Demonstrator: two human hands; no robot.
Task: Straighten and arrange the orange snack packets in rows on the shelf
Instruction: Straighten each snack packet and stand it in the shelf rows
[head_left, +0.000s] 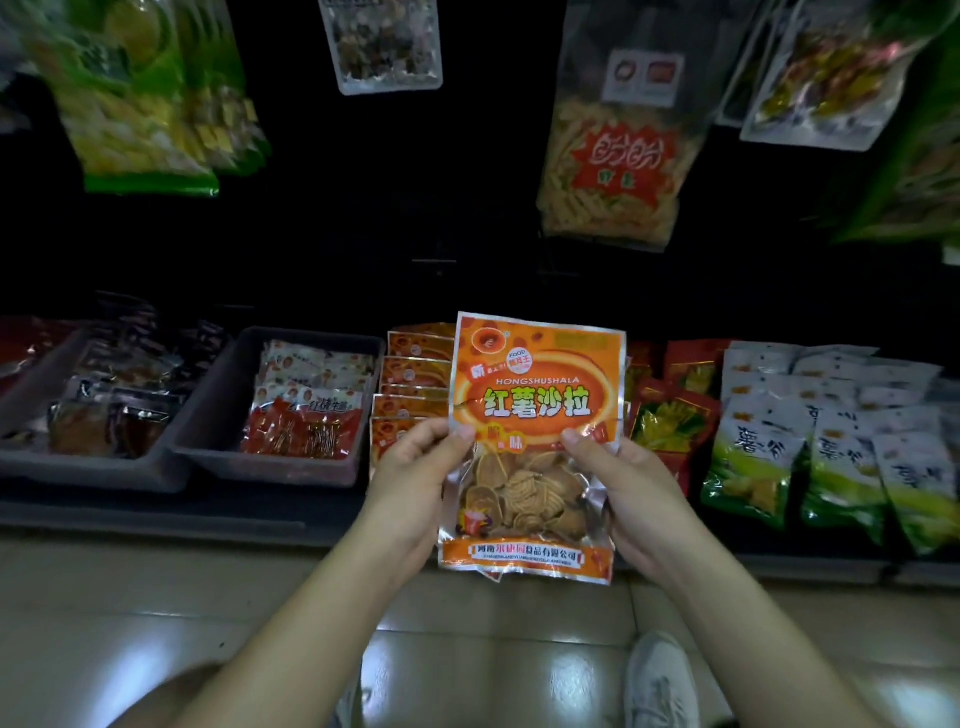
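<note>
Dark shop shelving fills the background, with hanging bags (608, 156) above and a low shelf (156, 514) below, just over the tiled floor (467, 675). On this shelf a grey bin (280, 470) with red packets (301, 426) stands at the left and green packets (831, 457) lie at the right. Between them the orange packets (410, 374) lie in an overlapping row, one partly over the next, their edges not quite even.

One orange packet (535, 395) is off the shelf — it is held upright in front of that row, its face to the camera. The left hand (415, 467) grips its left edge, thumb on the front and fingers behind; the right hand (618, 478) grips the right edge in the same way. At the bottom a second foil corner shows behind the packet, so perhaps more than one is held; I cannot tell for sure.

I judge that the step in hand is to flatten and square this packet before it goes onto the shelf. The task looks only partly done, as the row on the shelf is uneven. The next move calls for lowering the packet to the shelf in line with the others, face up and with the text the same way — and for letting it go gently, so that the slippery foil does not slide over its neighbours or push them out of line. How much free space lies behind the held packet is hidden.
</note>
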